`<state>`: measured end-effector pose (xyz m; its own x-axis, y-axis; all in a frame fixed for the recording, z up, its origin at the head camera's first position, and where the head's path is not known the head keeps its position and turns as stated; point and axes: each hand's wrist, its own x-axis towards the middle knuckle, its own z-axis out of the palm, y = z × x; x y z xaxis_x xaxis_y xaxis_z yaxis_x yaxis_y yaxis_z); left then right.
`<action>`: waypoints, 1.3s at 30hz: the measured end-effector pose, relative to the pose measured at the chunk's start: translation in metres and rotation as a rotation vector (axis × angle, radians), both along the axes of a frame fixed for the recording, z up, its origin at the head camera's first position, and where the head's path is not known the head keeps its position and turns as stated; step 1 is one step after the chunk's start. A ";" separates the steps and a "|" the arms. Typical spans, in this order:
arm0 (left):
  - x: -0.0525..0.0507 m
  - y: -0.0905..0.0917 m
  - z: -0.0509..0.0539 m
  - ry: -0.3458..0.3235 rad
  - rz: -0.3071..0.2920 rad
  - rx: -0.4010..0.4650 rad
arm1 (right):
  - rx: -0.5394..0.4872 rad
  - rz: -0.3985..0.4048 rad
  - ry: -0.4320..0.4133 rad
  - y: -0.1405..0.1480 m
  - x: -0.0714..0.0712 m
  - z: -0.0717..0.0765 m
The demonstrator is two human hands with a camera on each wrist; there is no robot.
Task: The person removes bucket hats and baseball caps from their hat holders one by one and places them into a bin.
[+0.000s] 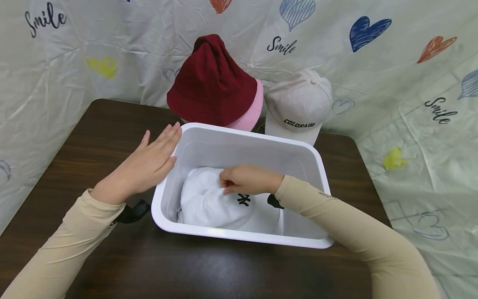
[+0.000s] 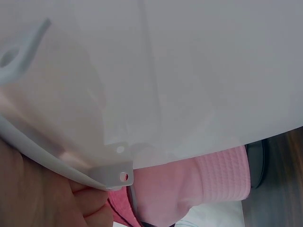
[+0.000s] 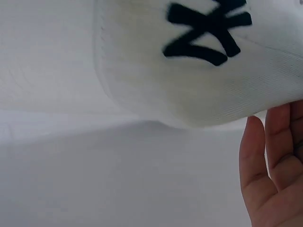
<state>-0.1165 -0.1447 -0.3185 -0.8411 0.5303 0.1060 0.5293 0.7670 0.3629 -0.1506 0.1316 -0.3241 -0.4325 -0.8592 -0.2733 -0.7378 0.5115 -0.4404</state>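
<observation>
The right hand (image 1: 248,179) reaches into the white tub (image 1: 242,236), its fingers bent and touching the crown of a white cap (image 1: 209,207); whether they pinch the cloth cannot be told. The left hand (image 1: 149,164) rests with fingers extended at the tub's rim, near 10 o'clock. The cap sits inside, towards 8 o'clock, its dark emblem (image 1: 244,199) at about 2 o'clock on the crown. It should be light, unbreakable and barely slippery: the crown looks soft and likely to dent or crumple, while the brim, probably beyond the emblem, should be stiffer. A pinch at the brim or the crown's front would likely hold best. Beyond the tub on the dark table (image 1: 209,265), a burgundy bucket hat (image 1: 213,83) covers a pink hat (image 1: 255,109) at 11 o'clock; a pale "COLORADO" cap (image 1: 298,101) stands at 1 o'clock.
</observation>
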 end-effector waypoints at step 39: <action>0.000 -0.001 0.000 -0.001 -0.019 0.017 | -0.098 -0.081 -0.220 -0.034 0.005 -0.034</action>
<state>-0.1168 -0.1461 -0.3187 -0.8311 0.5441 0.1145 0.5432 0.7505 0.3764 -0.1461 0.0976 -0.3584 -0.4401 -0.8512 -0.2859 -0.5773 0.5121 -0.6360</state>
